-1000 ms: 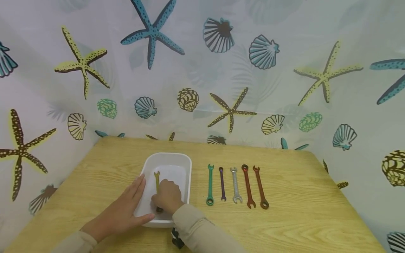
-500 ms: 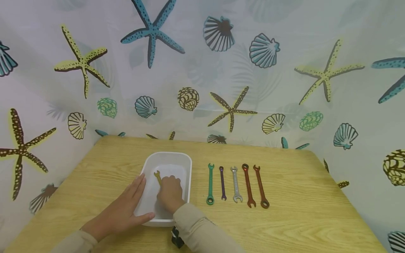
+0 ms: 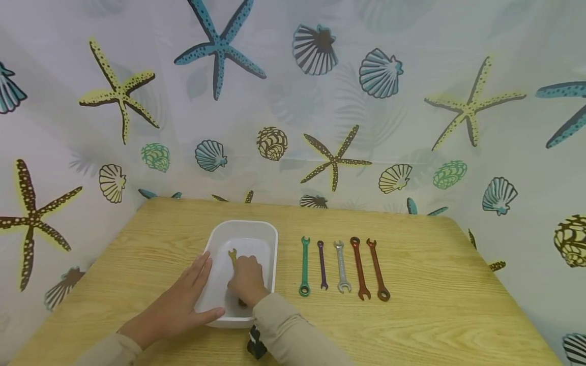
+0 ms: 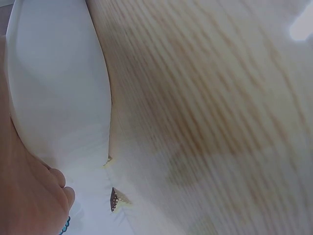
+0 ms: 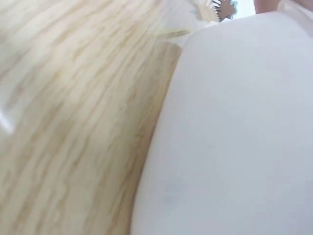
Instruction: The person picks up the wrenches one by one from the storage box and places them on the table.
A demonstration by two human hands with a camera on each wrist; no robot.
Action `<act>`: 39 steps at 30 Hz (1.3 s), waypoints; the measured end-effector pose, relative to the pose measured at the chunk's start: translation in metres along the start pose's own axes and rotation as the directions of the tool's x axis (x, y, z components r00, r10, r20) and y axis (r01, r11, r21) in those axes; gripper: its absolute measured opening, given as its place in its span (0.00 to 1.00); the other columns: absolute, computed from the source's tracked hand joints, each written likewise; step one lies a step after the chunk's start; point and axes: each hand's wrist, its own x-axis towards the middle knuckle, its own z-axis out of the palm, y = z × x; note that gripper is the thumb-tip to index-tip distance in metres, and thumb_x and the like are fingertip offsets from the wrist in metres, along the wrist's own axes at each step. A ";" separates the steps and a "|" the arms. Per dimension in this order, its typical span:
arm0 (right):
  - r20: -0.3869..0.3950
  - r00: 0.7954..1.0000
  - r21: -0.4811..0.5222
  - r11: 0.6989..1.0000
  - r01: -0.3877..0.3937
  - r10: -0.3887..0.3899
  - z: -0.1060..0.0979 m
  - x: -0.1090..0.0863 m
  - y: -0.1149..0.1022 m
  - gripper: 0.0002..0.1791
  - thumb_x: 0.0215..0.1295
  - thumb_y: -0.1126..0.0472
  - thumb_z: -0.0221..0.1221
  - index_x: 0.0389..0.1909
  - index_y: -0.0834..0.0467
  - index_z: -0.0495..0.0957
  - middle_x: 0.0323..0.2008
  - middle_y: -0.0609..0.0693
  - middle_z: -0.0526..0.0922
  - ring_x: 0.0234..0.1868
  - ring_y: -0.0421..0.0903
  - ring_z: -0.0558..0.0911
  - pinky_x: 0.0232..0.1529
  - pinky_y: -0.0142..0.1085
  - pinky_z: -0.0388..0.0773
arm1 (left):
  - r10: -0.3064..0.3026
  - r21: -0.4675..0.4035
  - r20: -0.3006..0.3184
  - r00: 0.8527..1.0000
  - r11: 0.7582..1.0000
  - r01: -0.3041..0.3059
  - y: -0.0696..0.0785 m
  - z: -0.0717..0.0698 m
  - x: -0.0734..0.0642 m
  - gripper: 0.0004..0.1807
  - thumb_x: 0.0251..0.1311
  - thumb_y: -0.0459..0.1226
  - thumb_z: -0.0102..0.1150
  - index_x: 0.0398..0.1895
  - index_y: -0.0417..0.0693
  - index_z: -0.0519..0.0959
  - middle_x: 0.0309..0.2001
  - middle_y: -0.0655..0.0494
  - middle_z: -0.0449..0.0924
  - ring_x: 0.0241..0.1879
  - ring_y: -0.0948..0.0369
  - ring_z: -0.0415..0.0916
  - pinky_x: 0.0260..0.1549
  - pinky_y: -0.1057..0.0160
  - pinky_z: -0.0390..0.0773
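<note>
My right hand (image 3: 248, 280) reaches into a white plastic tray (image 3: 276, 249) and grips a gold wrench (image 3: 233, 257). The wrench's open-ended head shows beyond the knuckles; a dark part of its other end shows below the hand, and the middle is covered. At the tray's left side lies my left hand (image 3: 176, 302), fingers extended along the rim and thumb by the near corner. In the left wrist view that hand (image 4: 32, 186) touches the tray wall (image 4: 58, 93). Only the tray's outer wall (image 5: 234, 127) fills the right wrist view, which hides the grip.
Right of the tray, several wrenches lie in a row on the wooden table (image 3: 435, 284): green (image 3: 305, 264), purple (image 3: 322, 267), silver (image 3: 341, 267) and two red ones, a left (image 3: 359, 269) and a right (image 3: 377, 272). A patterned curtain (image 3: 284, 107) encloses the table.
Within the tray, the gold wrench has shifted a little to the right, and my right hand with it. My left hand and the row of wrenches have stayed in place.
</note>
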 end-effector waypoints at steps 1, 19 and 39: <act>0.007 1.000 0.013 1.000 -0.007 0.007 -0.001 0.000 0.000 0.11 0.41 0.68 0.68 0.27 0.63 0.77 0.23 0.50 0.72 0.28 0.46 0.71 0.33 0.36 0.74 | -0.001 0.002 0.001 1.000 1.000 0.001 0.000 0.000 0.000 0.57 0.57 0.65 0.54 0.74 0.35 0.46 0.76 0.40 0.41 0.72 0.40 0.44 0.64 0.40 0.58; 0.111 0.991 0.200 0.976 -0.091 0.069 -0.001 -0.002 0.003 0.09 0.44 0.68 0.64 0.26 0.60 0.73 0.18 0.48 0.73 0.21 0.45 0.74 0.23 0.34 0.74 | -0.033 -0.002 0.028 0.999 0.999 0.033 0.001 0.001 -0.003 0.56 0.57 0.66 0.52 0.75 0.36 0.46 0.76 0.42 0.40 0.73 0.42 0.43 0.64 0.40 0.59; 0.202 0.976 0.302 0.943 -0.142 0.082 -0.008 -0.001 0.001 0.18 0.42 0.68 0.64 0.40 0.64 0.81 0.26 0.49 0.79 0.26 0.43 0.76 0.30 0.34 0.75 | -0.005 0.022 0.008 1.000 1.000 0.005 0.000 0.001 0.000 0.56 0.57 0.65 0.53 0.74 0.34 0.48 0.76 0.40 0.40 0.72 0.40 0.45 0.62 0.39 0.61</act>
